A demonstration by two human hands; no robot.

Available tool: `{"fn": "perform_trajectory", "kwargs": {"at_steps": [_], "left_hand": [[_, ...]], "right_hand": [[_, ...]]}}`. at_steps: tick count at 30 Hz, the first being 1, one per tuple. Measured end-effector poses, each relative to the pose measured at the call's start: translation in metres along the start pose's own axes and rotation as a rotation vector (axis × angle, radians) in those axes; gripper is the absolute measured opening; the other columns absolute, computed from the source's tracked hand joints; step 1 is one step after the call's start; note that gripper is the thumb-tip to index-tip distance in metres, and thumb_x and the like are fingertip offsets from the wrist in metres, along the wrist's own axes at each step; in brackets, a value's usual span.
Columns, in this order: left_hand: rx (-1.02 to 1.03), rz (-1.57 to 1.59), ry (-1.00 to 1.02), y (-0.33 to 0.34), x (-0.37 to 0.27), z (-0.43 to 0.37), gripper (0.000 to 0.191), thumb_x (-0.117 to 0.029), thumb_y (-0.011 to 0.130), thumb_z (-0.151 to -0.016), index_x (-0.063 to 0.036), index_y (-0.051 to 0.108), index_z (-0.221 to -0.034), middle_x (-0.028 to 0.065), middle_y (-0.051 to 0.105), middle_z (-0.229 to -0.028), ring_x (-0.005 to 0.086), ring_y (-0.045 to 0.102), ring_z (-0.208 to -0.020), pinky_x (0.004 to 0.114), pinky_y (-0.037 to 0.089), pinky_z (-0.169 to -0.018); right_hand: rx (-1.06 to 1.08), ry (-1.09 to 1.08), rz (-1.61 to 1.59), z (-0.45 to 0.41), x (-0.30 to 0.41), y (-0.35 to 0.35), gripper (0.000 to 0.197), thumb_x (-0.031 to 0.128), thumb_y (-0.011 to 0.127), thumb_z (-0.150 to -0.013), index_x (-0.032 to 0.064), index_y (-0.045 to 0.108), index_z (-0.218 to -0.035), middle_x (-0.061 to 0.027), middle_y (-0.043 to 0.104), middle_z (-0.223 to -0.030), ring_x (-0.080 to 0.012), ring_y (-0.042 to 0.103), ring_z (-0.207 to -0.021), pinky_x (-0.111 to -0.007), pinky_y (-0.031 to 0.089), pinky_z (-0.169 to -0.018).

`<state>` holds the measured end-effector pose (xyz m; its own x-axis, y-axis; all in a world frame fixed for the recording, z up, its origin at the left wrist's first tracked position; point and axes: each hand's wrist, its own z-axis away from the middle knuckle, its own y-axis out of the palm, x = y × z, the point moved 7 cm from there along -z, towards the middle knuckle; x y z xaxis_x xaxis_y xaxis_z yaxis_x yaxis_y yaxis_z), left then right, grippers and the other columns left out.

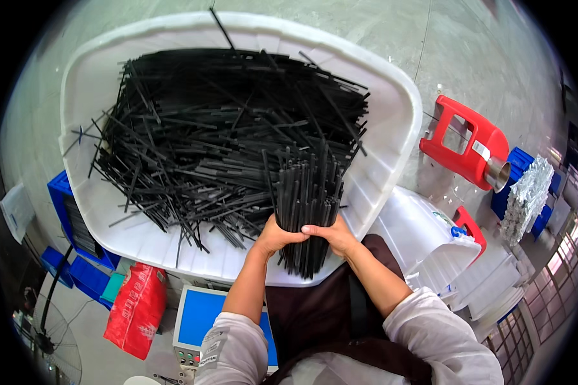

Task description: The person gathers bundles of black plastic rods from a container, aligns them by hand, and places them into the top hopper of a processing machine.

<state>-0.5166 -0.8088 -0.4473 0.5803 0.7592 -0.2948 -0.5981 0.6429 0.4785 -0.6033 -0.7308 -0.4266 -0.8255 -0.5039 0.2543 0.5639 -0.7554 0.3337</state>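
Both my hands grip an upright bundle of thin black rods (308, 192) near the front right of a large white plastic tub (390, 159). My left hand (277, 236) wraps the bundle's left side and my right hand (334, 234) its right side, the thumbs meeting across the front. The rod tops stand at uneven heights, and their lower ends reach down by the tub's front wall. Behind and left of the bundle, a big heap of loose black rods (212, 120) fills much of the tub, many lying crosswise. One rod sticks up over the back rim.
A red plastic container with a metal spout (467, 142) lies on the floor at right, near stacked translucent tubs (424, 236). Blue bins (89, 279), a red bag (137, 308), a blue-topped machine with buttons (197, 317) and a fan (45, 341) are at the lower left.
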Motion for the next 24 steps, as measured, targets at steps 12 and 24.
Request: {"fn": "perform_trajectory", "kwargs": {"at_steps": [12, 24], "left_hand": [[0.033, -0.046, 0.052, 0.034, -0.178, -0.096, 0.064, -0.002, 0.070, -0.056, -0.0002, 0.042, -0.114, 0.0118, 0.055, -0.099, 0.0229, 0.055, -0.091, 0.034, 0.046, -0.079], [0.019, -0.069, 0.008, 0.007, -0.021, -0.028, 0.070, -0.001, 0.076, -0.048, -0.0032, 0.049, -0.113, 0.0038, 0.054, -0.107, 0.0157, 0.049, -0.099, 0.029, 0.039, -0.086]], "right_hand": [[0.029, -0.099, -0.354, -0.066, 0.177, -0.025, 0.051, 0.009, 0.070, -0.063, -0.0023, 0.047, -0.108, -0.0128, 0.055, -0.099, -0.0225, 0.054, -0.091, -0.034, 0.045, -0.080], [-0.039, -0.018, -0.171, -0.007, 0.034, -0.013, 0.049, 0.004, 0.069, -0.063, 0.0023, 0.049, -0.108, -0.0075, 0.056, -0.101, -0.0186, 0.053, -0.093, -0.032, 0.042, -0.082]]}}
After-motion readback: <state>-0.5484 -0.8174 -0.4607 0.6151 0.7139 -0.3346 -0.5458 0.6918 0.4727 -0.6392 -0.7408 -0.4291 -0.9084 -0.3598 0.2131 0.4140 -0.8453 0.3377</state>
